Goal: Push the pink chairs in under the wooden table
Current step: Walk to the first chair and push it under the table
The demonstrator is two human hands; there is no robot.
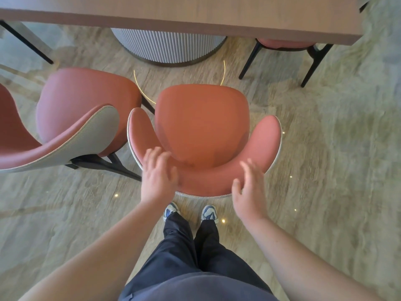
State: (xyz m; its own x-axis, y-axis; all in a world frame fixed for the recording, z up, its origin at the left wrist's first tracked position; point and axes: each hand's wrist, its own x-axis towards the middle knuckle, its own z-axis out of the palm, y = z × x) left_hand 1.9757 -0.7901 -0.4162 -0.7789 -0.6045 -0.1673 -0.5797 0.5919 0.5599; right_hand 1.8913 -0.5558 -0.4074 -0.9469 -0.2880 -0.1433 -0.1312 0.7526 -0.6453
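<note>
Because the chair (pixel 201 131) has a padded shell on thin dark legs, I judge it to be of middle weight and stiff enough to move as one piece when it is pushed. The pink cover looks smooth, so flat palms could slip on it. The curved top of the backrest, with its grey edge, seems the best place to take hold, one hand on each side of the middle.

In the head view, this chair stands on the floor (pixel 325 148) directly in front of the person, with its seat turned toward the table (pixel 195 16) but wholly outside the table edge. A second chair (pixel 71 127) stands just beside it on the left, turned at an angle and also not under the table. A third chair (pixel 284 43) at the far right is already under the table.

The left hand (pixel 157 172) lies over the left part of the backrest, its fingers (pixel 152 156) spread wide; it is blurred, so I cannot tell if it touches. The right hand (pixel 249 190) is at the right part of the backrest, its fingers also open and holding nothing. Both arms reach forward and down, nearly parallel.
</note>
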